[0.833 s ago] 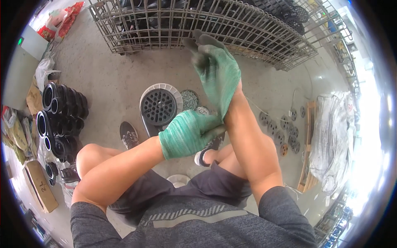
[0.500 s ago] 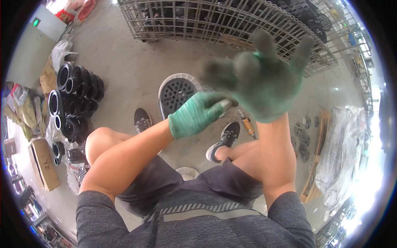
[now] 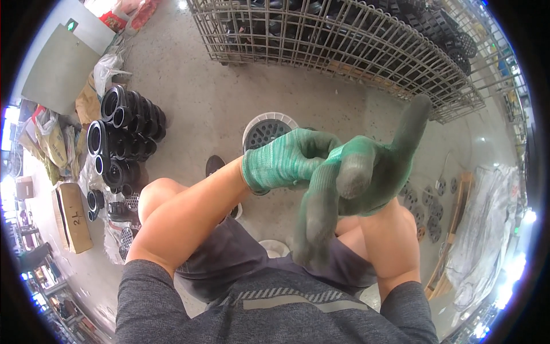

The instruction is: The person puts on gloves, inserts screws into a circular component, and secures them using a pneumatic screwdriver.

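Observation:
Both of my hands wear green knit work gloves with grey coated fingers. My left hand [image 3: 289, 157] reaches across, its fingers bent and pinched on the glove of my right hand, near the finger bases. My right hand [image 3: 372, 178] is raised and turned, its fingers spread, some toward me and one pointing up and away. It grips nothing. Behind my left hand, a black perforated round grate [image 3: 266, 131] lies on a pale round stand, partly hidden by the glove.
A wire cage [image 3: 321, 40] of black plastic parts stands at the far side. Stacked black ring-shaped fittings [image 3: 123, 135] and a cardboard box [image 3: 74, 218] are at the left. Round grates [image 3: 427, 209], a wooden pallet edge [image 3: 450, 235] and plastic sheeting [image 3: 484, 229] lie at the right.
My right hand has come down and nearer, turning its fingers partly toward me. My left hand has moved right and taken hold of the right glove. The view has shifted slightly.

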Tool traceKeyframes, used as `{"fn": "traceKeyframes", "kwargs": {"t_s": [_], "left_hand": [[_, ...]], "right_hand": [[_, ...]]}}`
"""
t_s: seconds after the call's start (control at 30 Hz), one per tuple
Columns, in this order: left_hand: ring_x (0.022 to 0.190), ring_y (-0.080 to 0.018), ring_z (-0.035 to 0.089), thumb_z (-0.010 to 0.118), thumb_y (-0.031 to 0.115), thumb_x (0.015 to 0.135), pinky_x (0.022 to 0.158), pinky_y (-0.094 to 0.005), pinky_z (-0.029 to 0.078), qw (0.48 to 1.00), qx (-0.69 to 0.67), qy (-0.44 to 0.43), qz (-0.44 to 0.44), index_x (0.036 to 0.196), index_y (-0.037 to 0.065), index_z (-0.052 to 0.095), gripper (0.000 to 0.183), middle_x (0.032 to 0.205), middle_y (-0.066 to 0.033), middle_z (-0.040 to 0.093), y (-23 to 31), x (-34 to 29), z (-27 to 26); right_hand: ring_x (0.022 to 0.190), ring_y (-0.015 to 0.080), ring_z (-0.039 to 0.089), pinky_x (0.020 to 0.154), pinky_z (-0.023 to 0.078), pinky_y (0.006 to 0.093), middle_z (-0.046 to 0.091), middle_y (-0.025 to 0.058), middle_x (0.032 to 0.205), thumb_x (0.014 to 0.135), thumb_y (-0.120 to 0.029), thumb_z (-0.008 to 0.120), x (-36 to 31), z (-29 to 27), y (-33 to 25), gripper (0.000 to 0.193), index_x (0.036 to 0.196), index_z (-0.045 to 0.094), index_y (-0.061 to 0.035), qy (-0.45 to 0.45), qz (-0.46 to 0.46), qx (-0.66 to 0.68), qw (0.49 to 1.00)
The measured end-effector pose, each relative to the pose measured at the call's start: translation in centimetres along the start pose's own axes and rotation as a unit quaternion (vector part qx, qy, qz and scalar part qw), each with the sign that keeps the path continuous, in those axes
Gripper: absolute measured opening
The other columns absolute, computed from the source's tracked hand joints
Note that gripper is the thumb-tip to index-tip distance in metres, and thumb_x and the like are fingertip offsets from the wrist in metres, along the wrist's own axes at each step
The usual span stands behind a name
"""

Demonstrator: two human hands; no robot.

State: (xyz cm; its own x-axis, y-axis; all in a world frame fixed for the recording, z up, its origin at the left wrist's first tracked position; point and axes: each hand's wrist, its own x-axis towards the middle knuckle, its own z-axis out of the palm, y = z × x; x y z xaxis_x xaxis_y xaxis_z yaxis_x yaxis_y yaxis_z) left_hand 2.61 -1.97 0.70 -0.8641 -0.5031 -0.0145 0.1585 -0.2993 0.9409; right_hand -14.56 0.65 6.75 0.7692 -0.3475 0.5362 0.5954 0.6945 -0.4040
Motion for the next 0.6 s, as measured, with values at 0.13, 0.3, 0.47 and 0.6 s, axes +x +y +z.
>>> {"fn": "traceKeyframes", "kwargs": {"t_s": [0.13,0.3,0.47,0.6], "left_hand": [[0.091,-0.0109,0.061,0.077,0.038,0.091,0.075,-0.028,0.053,0.999,0.016,-0.029,0.032,0.124,0.003,0.065,0.05,0.106,-0.0024,0.067,-0.9,0.4,0.1],[0.086,-0.0115,0.061,0.074,0.03,0.093,0.074,-0.0283,0.053,0.999,-0.016,0.033,-0.006,0.121,0.002,0.066,0.04,0.102,-0.0032,0.067,-2.0,-1.8,1.5],[0.082,-0.012,0.061,0.07,0.022,0.095,0.073,-0.0285,0.053,0.988,0.063,0.136,-0.033,0.117,0.002,0.067,0.031,0.097,-0.0039,0.068,-1.7,-0.2,2.8],[0.078,-0.0125,0.061,0.067,0.016,0.096,0.073,-0.0287,0.053,0.958,0.18,0.223,-0.007,0.114,0.001,0.067,0.023,0.094,-0.0045,0.068,-2.9,0.1,2.3]], "right_hand": [[0.118,0.054,0.058,0.092,0.051,0.0594,0.055,0.0356,0.136,0.088,-0.074,0.027,0.6,-0.3,0.8,0.097,0.146,0.051,-0.0002,-0.001,0.011,0.011,1.0],[0.114,0.0447,0.063,0.087,0.055,0.046,0.059,0.0316,0.133,0.091,-0.05,0.049,1.8,-0.3,3.3,0.077,0.146,0.047,0.0037,0.008,0.001,0.037,0.999],[0.102,0.0309,0.07,0.082,0.058,0.0333,0.067,0.0223,0.118,0.095,-0.021,0.064,1.6,-0.4,1.9,0.051,0.137,0.053,0.0058,0.263,-0.097,-0.108,0.954],[0.084,0.0204,0.071,0.078,0.058,0.0334,0.074,0.0104,0.106,0.1,-0.001,0.052,1.8,-1.8,-2.2,0.025,0.12,0.068,-0.0024,0.552,-0.173,-0.584,0.569]]}}
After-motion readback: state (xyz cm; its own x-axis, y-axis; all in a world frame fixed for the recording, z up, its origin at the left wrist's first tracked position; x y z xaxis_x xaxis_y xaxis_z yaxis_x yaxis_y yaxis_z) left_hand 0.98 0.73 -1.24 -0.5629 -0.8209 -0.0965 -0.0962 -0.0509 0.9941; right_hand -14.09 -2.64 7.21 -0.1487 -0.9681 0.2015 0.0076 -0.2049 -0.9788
